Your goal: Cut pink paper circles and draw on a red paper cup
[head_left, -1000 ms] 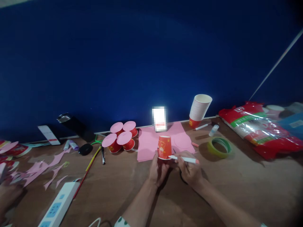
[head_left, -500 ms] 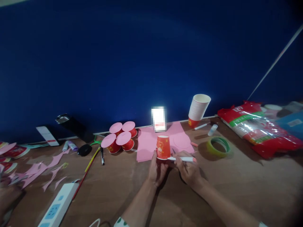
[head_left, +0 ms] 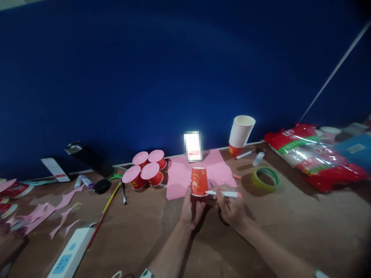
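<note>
A red paper cup (head_left: 199,180) stands upside down on a pink sheet of paper (head_left: 179,175) at the middle of the table. My left hand (head_left: 191,210) grips the cup's lower rim from the near side. My right hand (head_left: 232,208) is closed round a white marker with a pink cap (head_left: 224,193). The marker lies nearly level, its tip touching the cup's base at the right.
Several red cups capped with pink discs (head_left: 145,172) sit left of the sheet. A leaning stack of paper cups (head_left: 240,133), a green tape roll (head_left: 265,179), a red plastic bag (head_left: 313,158), pink scraps (head_left: 43,212) and a white power strip (head_left: 68,256) lie around. Another person's hand (head_left: 8,243) shows at far left.
The view has shifted slightly; both hands stay at the cup, and the marker tip remains at the cup's base.
</note>
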The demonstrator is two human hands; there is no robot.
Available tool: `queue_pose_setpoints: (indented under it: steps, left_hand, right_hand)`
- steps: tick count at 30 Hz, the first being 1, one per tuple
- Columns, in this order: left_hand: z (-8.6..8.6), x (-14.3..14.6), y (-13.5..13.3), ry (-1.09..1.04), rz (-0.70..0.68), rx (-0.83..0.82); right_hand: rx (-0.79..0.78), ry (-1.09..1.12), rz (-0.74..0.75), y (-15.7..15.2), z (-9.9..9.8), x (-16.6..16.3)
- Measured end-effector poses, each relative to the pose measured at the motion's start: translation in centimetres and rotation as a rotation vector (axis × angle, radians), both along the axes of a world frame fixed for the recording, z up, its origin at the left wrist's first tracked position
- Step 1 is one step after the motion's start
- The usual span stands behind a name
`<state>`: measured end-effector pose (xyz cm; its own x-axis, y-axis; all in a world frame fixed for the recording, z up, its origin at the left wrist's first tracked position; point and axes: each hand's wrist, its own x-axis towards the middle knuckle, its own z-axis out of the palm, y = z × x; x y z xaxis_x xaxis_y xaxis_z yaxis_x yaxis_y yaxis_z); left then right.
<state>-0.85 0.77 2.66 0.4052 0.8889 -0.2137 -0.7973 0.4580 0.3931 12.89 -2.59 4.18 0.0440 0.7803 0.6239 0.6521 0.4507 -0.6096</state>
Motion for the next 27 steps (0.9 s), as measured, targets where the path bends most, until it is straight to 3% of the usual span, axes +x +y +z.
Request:
queue_pose_setpoints:
  steps: [27]
  left_hand:
    - [0.2,-0.1,0.1,0.011,0.043,-0.064]
  right_hand:
    - [-0.05,0.0,0.012,0.2,1.2,-0.1]
